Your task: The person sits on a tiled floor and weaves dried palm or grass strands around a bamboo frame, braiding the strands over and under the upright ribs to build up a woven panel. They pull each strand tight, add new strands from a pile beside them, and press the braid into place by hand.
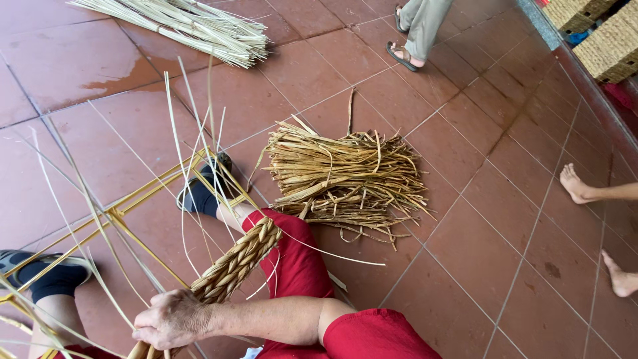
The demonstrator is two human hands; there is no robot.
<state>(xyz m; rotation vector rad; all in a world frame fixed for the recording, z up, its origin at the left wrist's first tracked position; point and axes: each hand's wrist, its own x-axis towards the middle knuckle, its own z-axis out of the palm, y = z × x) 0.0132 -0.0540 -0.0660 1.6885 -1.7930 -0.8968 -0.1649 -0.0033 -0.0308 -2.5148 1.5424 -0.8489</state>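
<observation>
The right hand (pixel 171 320) gripped the woven braid (pixel 236 264), fingers curled tightly around its lower end — the plait ran up and away from the knuckles. Keeping the loose strands (pixel 189 156) beyond the fingertips taut would have held the weave even.

One of the hands (pixel 171 320) at lower left, fingers curled shut, knuckles up, bare forearm running right to a bent elbow, other hand unseen.
</observation>
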